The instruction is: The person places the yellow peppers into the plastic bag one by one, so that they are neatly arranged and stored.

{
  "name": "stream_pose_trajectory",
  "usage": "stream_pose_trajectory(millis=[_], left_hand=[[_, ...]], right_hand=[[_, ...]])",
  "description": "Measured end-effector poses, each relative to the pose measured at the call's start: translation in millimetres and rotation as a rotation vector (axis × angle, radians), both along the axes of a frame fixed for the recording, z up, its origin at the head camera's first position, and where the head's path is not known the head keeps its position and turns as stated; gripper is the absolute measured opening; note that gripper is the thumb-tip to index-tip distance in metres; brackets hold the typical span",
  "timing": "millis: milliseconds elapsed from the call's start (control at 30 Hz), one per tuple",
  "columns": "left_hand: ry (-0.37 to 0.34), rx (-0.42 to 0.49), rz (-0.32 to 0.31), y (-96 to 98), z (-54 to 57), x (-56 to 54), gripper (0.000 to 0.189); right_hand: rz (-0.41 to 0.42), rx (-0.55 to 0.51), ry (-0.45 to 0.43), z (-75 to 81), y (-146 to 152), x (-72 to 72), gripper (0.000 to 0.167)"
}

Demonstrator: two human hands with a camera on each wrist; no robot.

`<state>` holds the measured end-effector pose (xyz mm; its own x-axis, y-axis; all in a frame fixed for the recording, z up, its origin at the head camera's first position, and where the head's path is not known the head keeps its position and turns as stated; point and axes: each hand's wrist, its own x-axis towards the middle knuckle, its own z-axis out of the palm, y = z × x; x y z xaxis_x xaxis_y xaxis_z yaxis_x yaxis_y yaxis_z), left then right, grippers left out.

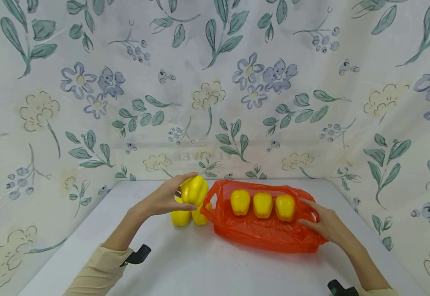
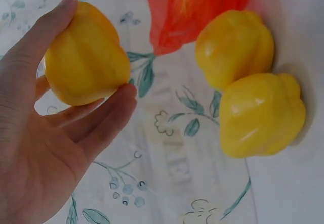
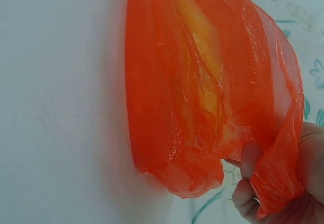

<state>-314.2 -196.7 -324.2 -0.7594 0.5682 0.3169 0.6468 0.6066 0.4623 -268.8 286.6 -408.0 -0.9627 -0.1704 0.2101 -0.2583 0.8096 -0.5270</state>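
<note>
My left hand [image 1: 168, 196] grips a yellow bell pepper [image 1: 194, 190] between thumb and fingers, held up beside the red plastic bag [image 1: 263, 240]. In the left wrist view the thumb and fingertips wrap the sides of this pepper [image 2: 86, 54]. Below it, two more yellow peppers [image 1: 180, 217] sit side by side on the table, left of the bag. Three yellow peppers [image 1: 263, 205] lie in a row inside the spread bag. At the bag's right end my right hand [image 1: 327, 222] holds a gathered handle [image 3: 277, 178] between thumb and fingers.
The white table [image 1: 185, 263] runs back to a wall covered by a floral curtain [image 1: 215, 102]. The bag's left handle loop [image 1: 210, 201] stands up close to the raised pepper. A dark wrist camera [image 1: 138, 255] is strapped over the left sleeve.
</note>
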Motion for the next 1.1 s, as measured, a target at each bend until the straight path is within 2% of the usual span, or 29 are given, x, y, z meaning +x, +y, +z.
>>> stream_pose_trajectory(millis=[167, 367, 733, 1100], left_hand=[[-0.017, 0.005, -0.039, 11.2, -0.9, -0.7, 0.093], [-0.052, 0.006, -0.098, 27.7, -1.2, -2.5, 0.091], [-0.101, -0.011, -0.174, 57.7, -2.9, -2.4, 0.09], [-0.156, -0.073, -0.224, 78.9, -11.5, -4.6, 0.086]], right_hand=[[0.005, 0.009, 0.022, -0.7, 0.5, -1.6, 0.07], [-0.004, 0.008, -0.004, 0.6, 1.1, -0.5, 0.072], [-0.002, -0.004, 0.003, 0.7, 0.8, 1.1, 0.073], [-0.011, -0.011, -0.028, 1.6, 1.1, 2.1, 0.074]])
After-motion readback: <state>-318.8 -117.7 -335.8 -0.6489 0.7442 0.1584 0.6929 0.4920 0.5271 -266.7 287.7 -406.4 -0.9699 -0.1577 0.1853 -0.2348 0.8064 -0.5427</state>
